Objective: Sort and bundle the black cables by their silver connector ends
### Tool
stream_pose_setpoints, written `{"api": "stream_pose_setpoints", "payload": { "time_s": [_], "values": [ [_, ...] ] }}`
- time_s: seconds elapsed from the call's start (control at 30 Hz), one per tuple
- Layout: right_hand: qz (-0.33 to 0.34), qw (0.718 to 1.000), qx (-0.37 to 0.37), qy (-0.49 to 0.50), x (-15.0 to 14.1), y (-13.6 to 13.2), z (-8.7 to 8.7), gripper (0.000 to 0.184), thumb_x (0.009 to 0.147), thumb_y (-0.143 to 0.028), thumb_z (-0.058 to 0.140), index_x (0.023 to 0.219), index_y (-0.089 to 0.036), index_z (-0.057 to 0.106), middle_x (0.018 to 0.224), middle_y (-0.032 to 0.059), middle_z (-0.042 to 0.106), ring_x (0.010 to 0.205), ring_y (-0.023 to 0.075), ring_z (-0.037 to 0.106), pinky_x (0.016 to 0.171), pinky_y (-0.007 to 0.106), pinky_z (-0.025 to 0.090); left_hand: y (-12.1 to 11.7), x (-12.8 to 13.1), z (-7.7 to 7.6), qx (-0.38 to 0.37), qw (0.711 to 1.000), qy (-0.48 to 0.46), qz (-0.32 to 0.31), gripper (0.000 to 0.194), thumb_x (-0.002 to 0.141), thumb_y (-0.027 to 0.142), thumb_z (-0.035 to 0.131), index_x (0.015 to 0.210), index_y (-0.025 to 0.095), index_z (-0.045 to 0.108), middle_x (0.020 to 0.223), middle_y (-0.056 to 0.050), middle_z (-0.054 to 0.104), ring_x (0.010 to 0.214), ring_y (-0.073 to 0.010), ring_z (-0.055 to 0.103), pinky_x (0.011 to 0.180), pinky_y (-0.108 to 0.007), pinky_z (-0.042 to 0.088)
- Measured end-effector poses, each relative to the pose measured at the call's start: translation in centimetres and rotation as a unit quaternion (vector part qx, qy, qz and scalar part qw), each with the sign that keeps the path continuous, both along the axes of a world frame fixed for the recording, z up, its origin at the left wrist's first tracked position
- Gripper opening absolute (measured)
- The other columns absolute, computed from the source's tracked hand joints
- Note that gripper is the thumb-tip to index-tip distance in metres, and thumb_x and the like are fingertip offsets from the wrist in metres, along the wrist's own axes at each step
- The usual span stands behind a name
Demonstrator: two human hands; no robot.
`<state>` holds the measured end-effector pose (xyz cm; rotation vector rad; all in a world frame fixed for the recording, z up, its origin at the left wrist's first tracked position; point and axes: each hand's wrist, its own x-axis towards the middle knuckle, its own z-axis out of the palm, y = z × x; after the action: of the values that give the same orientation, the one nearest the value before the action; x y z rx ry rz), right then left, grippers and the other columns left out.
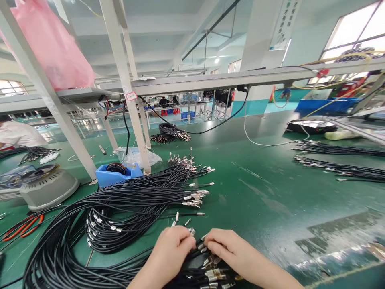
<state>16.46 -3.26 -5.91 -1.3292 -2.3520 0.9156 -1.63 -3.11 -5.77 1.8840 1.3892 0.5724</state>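
Note:
A large bundle of black cables (75,208) with silvery metal end connectors curves across the green table. At the front edge, my left hand (174,249) has its fingers curled closed around cable ends, with bright metal tips poking out past the knuckles. Close beside it on the right, my right hand (225,247) pinches a cable end near its connector. Below and between the hands lie more metal connectors (215,275) on a cable bunch. Another pile of connector ends (197,196) rests just beyond my left hand.
A blue tape dispenser (118,174) stands by the white shelf post (128,80). To the left are a grey round-based device (49,186) and orange-handled pliers (24,228). More cable bundles (339,160) lie at right. A co-worker's white sleeve (19,134) shows far left.

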Motion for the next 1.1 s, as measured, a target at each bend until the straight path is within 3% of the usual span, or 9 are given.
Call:
{"api": "stream_pose_setpoints", "payload": {
  "time_s": [0.1, 0.17, 0.27, 0.4, 0.53, 0.63, 0.93, 1.1],
  "values": [
    [0.003, 0.999, -0.003, -0.038, 0.4, -0.2, 0.0, 0.015, 0.071, -0.010, 0.046, 0.068, -0.018, 0.057, 0.073, 0.0000, 0.057, 0.072, 0.0133, 0.052, 0.064, 0.022, 0.039, 0.2, -0.4, 0.0, 0.054, 0.996, 0.043, 0.050, 0.025, 0.077, 0.025, 0.040, 0.054, 0.017, 0.044, 0.056, 0.004, 0.043, 0.058, -0.0104, 0.040, 0.055, -0.023, 0.025],
    [0.008, 0.998, -0.004, -0.066, 0.4, -0.3, 0.0, 0.017, 0.066, -0.006, 0.046, 0.069, -0.018, 0.058, 0.074, 0.0002, 0.056, 0.074, 0.0137, 0.051, 0.066, 0.022, 0.039, -0.2, -0.1, -0.4, 0.079, 0.991, 0.084, 0.062, 0.010, 0.075, 0.020, 0.044, 0.070, 0.019, 0.053, 0.066, 0.003, 0.050, 0.064, -0.0120, 0.044, 0.060, -0.024, 0.029],
    [0.020, 0.997, 0.004, -0.078, 0.2, -0.5, 0.0, 0.018, 0.067, -0.006, 0.045, 0.066, -0.019, 0.057, 0.074, 0.0006, 0.057, 0.077, 0.0145, 0.051, 0.069, 0.023, 0.039, -1.3, 0.8, -1.0, 0.104, 0.985, 0.133, 0.032, 0.025, 0.069, 0.009, 0.047, 0.090, 0.019, 0.053, 0.086, -0.001, 0.055, 0.081, -0.0159, 0.048, 0.071, -0.026, 0.033],
    [0.025, 0.998, 0.018, -0.054, 0.2, -0.9, 0.0, 0.016, 0.071, -0.007, 0.043, 0.063, -0.018, 0.050, 0.074, 0.0003, 0.056, 0.079, 0.0149, 0.048, 0.072, 0.025, 0.038, -2.2, 1.8, -1.1, 0.072, 0.978, 0.183, -0.066, 0.011, 0.072, 0.016, 0.050, 0.078, 0.019, 0.059, 0.088, -0.003, 0.058, 0.086, -0.0193, 0.049, 0.075, -0.029, 0.037],
    [-0.016, 1.000, -0.003, -0.022, -0.1, -1.1, 0.5, 0.014, 0.077, -0.011, 0.038, 0.065, -0.019, 0.041, 0.074, 0.0000, 0.052, 0.070, 0.0132, 0.046, 0.065, 0.024, 0.039, -2.1, 1.8, -0.4, 0.029, 0.968, 0.222, -0.115, 0.019, 0.075, 0.020, 0.045, 0.080, 0.016, 0.063, 0.088, -0.008, 0.062, 0.088, -0.0227, 0.050, 0.078, -0.032, 0.039],
    [-0.027, 0.999, -0.008, -0.023, -0.5, -0.9, 0.8, 0.015, 0.080, -0.015, 0.035, 0.066, -0.020, 0.039, 0.070, -0.0011, 0.051, 0.065, 0.0129, 0.044, 0.060, 0.023, 0.037, -2.1, 1.5, -0.2, 0.005, 0.970, 0.216, -0.108, 0.024, 0.074, 0.018, 0.040, 0.081, 0.015, 0.063, 0.087, -0.008, 0.062, 0.087, -0.0222, 0.050, 0.076, -0.031, 0.039],
    [-0.007, 0.999, 0.028, -0.042, -0.7, -0.9, 0.6, 0.024, 0.086, -0.021, 0.031, 0.068, -0.020, 0.047, 0.070, 0.0001, 0.056, 0.067, 0.0137, 0.050, 0.063, 0.025, 0.039, -2.0, 1.1, -0.5, -0.054, 0.985, 0.167, 0.002, 0.022, 0.070, 0.023, 0.046, 0.080, 0.019, 0.065, 0.087, -0.006, 0.063, 0.085, -0.0194, 0.053, 0.077, -0.029, 0.037],
    [-0.001, 0.999, 0.039, -0.027, -0.8, -1.0, 0.3, 0.024, 0.087, -0.020, 0.030, 0.069, -0.020, 0.046, 0.071, -0.0001, 0.055, 0.066, 0.0133, 0.050, 0.062, 0.024, 0.039, -1.7, 1.3, -0.2, -0.019, 0.985, 0.167, -0.030, 0.026, 0.069, 0.024, 0.043, 0.072, 0.018, 0.068, 0.077, -0.007, 0.066, 0.074, -0.0200, 0.055, 0.066, -0.029, 0.036]
  ]
}}
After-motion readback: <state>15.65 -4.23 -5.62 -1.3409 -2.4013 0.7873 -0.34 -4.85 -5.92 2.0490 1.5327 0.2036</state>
